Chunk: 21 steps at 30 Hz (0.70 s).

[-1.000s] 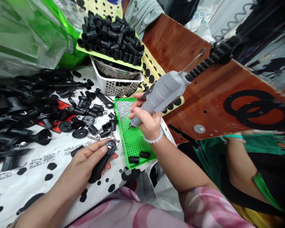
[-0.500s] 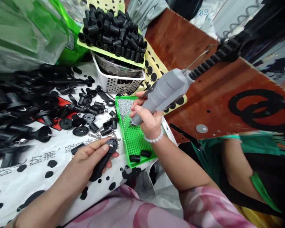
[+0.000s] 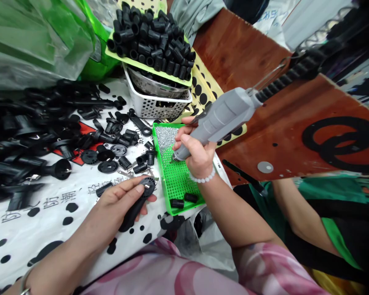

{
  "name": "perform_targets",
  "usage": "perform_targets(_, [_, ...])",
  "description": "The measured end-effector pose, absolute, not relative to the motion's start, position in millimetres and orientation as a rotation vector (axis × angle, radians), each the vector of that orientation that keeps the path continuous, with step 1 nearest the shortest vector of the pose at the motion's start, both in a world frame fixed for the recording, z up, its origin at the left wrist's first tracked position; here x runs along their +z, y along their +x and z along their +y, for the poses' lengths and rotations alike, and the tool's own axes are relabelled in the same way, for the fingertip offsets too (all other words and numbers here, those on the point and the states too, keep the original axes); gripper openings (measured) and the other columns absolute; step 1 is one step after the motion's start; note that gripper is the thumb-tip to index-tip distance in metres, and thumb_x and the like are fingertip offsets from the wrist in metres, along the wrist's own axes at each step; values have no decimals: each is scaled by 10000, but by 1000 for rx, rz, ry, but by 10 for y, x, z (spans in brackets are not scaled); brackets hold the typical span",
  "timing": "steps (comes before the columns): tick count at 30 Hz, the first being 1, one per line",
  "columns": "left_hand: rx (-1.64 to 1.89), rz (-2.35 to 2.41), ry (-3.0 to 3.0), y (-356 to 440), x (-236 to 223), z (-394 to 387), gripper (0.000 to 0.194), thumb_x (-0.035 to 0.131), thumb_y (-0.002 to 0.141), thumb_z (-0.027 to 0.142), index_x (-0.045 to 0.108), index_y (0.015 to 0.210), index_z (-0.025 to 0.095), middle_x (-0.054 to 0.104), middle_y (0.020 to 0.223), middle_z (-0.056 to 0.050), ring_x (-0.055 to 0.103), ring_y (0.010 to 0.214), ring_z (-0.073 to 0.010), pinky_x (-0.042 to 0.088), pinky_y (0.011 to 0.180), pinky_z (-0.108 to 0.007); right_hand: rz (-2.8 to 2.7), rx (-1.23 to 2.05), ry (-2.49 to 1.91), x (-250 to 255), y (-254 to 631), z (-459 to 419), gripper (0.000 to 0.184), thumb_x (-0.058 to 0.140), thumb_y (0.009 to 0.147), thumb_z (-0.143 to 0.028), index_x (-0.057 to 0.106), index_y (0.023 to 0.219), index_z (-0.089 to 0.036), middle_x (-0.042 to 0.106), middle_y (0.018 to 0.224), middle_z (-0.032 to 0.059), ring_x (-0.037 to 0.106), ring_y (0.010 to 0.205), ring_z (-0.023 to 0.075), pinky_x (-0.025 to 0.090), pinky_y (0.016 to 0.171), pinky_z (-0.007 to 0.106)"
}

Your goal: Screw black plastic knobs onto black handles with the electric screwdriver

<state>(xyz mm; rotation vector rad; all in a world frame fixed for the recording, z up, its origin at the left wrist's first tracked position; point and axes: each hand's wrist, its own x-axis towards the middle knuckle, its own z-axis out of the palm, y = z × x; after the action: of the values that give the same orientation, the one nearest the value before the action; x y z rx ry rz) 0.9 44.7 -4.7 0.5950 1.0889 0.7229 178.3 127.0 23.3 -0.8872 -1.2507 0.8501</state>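
My left hand [image 3: 123,203] is closed around a black plastic handle part [image 3: 132,215], whose round slotted end [image 3: 148,187] faces up by the thumb. In my right hand [image 3: 197,153] is a grey electric screwdriver [image 3: 223,116], tilted with its tip down over the green perforated tray [image 3: 169,207]. Small silvery screws [image 3: 166,137] fill the tray's far end. Two short black tubes [image 3: 190,198] lie at its near end. The tip is close to the tray's holes; whether it touches a screw I cannot tell.
Many black plastic parts [image 3: 27,127] are heaped on the left. Behind the tray stands a white basket [image 3: 160,104], with a yellow tray [image 3: 147,67] of black tubes on top. A corrugated cable [image 3: 276,88] runs up right from the screwdriver. Another person's arm [image 3: 295,209] is at right.
The whole view has shifted slightly, so most things sit a little further right. Both hands keep their holds, and the screwdriver stays over the green tray.
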Motion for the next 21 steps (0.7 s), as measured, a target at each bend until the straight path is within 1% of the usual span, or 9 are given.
perform_targets(4, [723, 1082, 608, 7, -49, 441, 432, 702, 751, 412, 629, 1100, 167, 731, 778, -62, 548, 532, -104, 450, 491, -188, -1262, 846, -895, 224, 1785, 1269, 342, 619, 707, -293, 568, 1038, -225, 543, 668, -28, 535, 469, 93, 452, 471, 250])
perform_targets(8, [718, 1074, 622, 10, -55, 440, 437, 689, 767, 413, 618, 1122, 168, 735, 797, -66, 549, 535, -100, 443, 487, -178, -1319, 822, -913, 237, 1766, 1251, 349, 603, 724, -306, 561, 1060, -222, 520, 660, -22, 517, 480, 100, 450, 482, 264])
perform_targets(12, [721, 1077, 615, 4, -69, 442, 451, 694, 767, 405, 609, 1138, 162, 737, 811, -74, 560, 547, -99, 445, 490, -173, -1289, 844, -874, 234, 1766, 1260, 326, 614, 705, -285, 563, 1019, -211, 526, 637, -26, 515, 466, 102, 446, 470, 265])
perform_targets(16, [726, 1054, 626, -10, -90, 443, 446, 703, 762, 396, 606, 1141, 182, 738, 827, -67, 561, 553, -97, 443, 493, -176, -1227, 856, -820, 282, 1804, 1277, 287, 648, 686, -273, 563, 952, -207, 556, 645, -35, 538, 461, 101, 456, 452, 256])
perform_targets(21, [725, 1053, 626, 3, -76, 452, 406, 700, 759, 387, 615, 1102, 187, 736, 825, -64, 565, 549, -100, 437, 471, -177, -1224, 834, -724, 485, 1840, 1229, 282, 655, 692, -290, 585, 955, -215, 569, 651, -34, 547, 470, 107, 465, 443, 258])
